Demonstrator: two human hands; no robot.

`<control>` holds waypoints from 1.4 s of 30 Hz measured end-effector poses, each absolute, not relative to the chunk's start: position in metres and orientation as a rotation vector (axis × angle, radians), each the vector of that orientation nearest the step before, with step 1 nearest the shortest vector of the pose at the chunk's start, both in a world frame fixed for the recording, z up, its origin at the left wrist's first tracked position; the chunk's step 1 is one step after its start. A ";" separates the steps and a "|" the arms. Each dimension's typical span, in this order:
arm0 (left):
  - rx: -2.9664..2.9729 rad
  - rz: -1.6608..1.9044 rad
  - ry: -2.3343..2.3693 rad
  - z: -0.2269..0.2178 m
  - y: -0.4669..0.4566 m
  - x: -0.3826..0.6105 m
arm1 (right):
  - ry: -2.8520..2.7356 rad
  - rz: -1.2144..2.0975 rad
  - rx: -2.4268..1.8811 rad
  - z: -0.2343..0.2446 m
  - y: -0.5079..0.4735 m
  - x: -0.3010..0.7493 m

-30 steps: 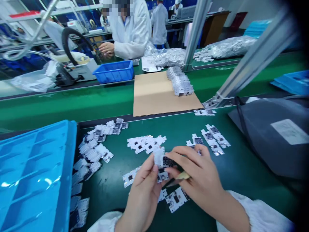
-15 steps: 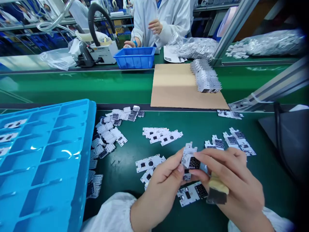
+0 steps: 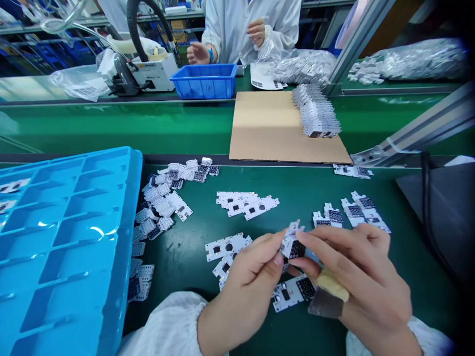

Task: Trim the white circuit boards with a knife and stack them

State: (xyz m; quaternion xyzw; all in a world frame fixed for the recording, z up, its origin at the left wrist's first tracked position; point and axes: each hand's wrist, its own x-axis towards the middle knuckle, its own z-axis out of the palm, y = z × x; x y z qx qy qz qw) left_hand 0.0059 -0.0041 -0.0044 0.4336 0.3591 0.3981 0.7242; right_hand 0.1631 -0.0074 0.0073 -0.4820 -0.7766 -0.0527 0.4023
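My left hand (image 3: pixel 247 284) pinches a small white circuit board (image 3: pixel 290 241) with a black dotted block between thumb and fingers. On the board's other side, my right hand (image 3: pixel 365 277) grips it with its fingertips. A flat grey piece with a yellow wrapping (image 3: pixel 330 291) is tucked under the right hand's fingers; its kind I cannot make out. Beneath the hands lies a loose circuit board (image 3: pixel 293 292) with a black dotted end. Just left of them, several white boards (image 3: pixel 225 247) overlap, partly hidden by my left hand.
A blue compartment tray (image 3: pixel 79 247) fills the left side. Small dotted boards (image 3: pixel 163 205) are heaped beside it. More boards (image 3: pixel 365 210) lie at right. Across the green strip, a cardboard sheet (image 3: pixel 263 128) bears stacked boards (image 3: pixel 317 111), near a blue bin (image 3: pixel 204 81) and a co-worker (image 3: pixel 245 34).
The held board has tilted slightly between my fingers, and the yellow-wrapped piece has swung a little left. The view has shifted slightly. The co-worker's hands have lifted a bit.
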 end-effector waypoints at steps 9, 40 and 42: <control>0.846 0.865 0.765 -0.005 0.002 0.008 | -2.033 -0.167 -1.228 0.004 -0.001 0.164; 0.568 0.802 0.727 0.011 0.008 0.006 | -2.056 -0.034 -1.321 0.013 0.005 0.178; 0.582 0.808 0.765 0.010 0.007 0.007 | -2.125 -0.157 -1.316 0.016 0.006 0.181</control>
